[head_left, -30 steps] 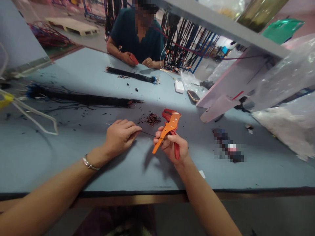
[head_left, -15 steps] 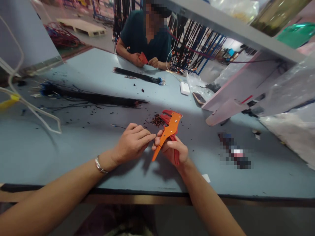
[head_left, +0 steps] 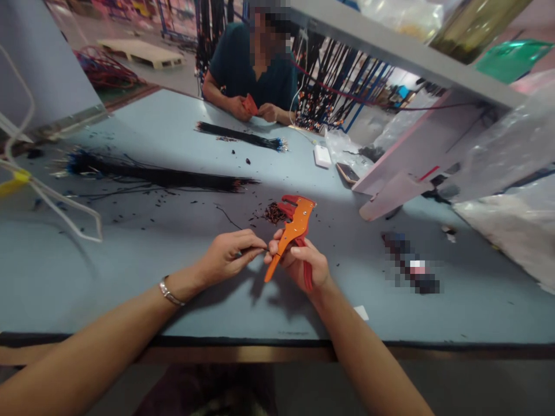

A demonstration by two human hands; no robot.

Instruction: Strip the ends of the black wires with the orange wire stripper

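Note:
My right hand (head_left: 303, 261) is wrapped around orange and red wire strippers (head_left: 298, 222), their jaws pointing up and away from me. My left hand (head_left: 234, 254) pinches a thin black wire (head_left: 228, 216) whose far part curves out above the knuckles. The fingertips of both hands nearly meet beside the tool's orange handle, where a short bit of the wire shows between them. Just left of the jaws lies a heap of small dark offcuts (head_left: 274, 213). Beyond my hands, a long bundle of black wires (head_left: 169, 176) with blue ends at the left lies across the table.
Opposite me, a person (head_left: 255, 75) holds a red tool (head_left: 250, 105) behind a second wire bundle (head_left: 240, 136). A white box (head_left: 322, 156) and a phone (head_left: 347, 173) lie by the shelf panel (head_left: 403, 144). White cables (head_left: 65, 202) hang at the left.
My left hand's fingers have shifted into a pinch close to the right fingertips, and the wire's loose end has swung. The wire strippers stay in my right hand. The view has shifted slightly.

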